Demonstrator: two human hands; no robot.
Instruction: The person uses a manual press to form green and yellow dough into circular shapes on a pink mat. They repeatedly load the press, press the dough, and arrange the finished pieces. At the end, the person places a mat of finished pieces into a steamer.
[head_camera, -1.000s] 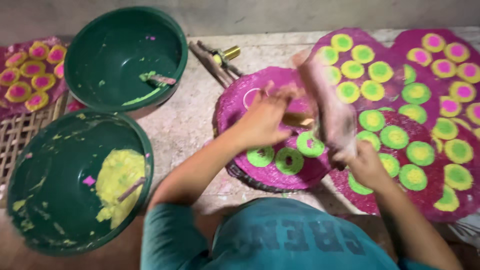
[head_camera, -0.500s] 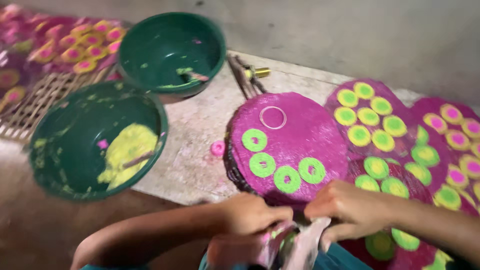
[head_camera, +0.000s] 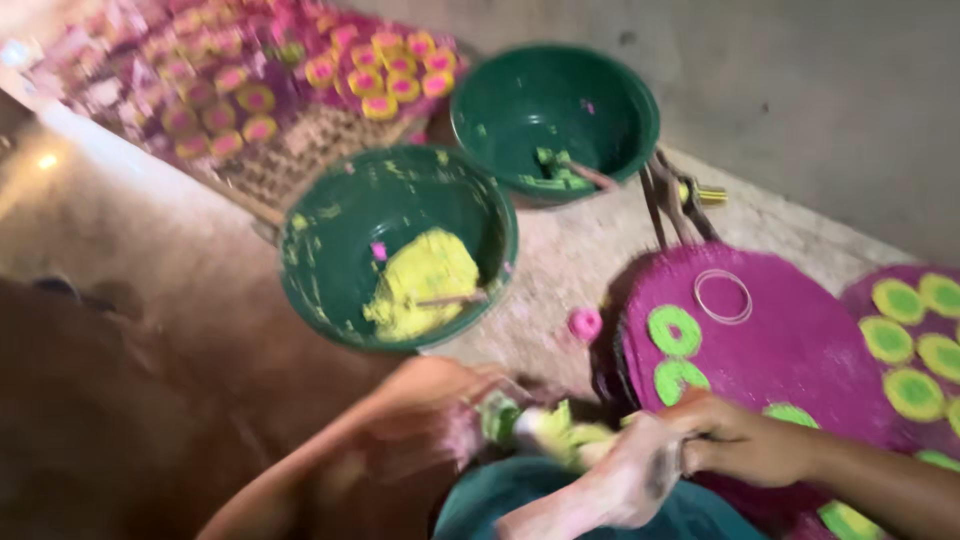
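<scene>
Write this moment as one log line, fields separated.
left hand: blurred, at green-smeared cloth | right hand: gripping pale bag | nearest bowl: yellow paste

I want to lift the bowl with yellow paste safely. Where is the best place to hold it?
Probably take the green bowl by its bare left rim, coming from the left: the yellow paste and a stick lie toward the right side, and a second bowl crowds the far edge.

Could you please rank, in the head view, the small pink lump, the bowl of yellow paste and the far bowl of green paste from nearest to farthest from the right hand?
From the right hand:
1. Small pink lump, on the ground up-left.
2. Bowl of yellow paste, farther left.
3. Bowl of green paste, at the top by the wall.
</scene>
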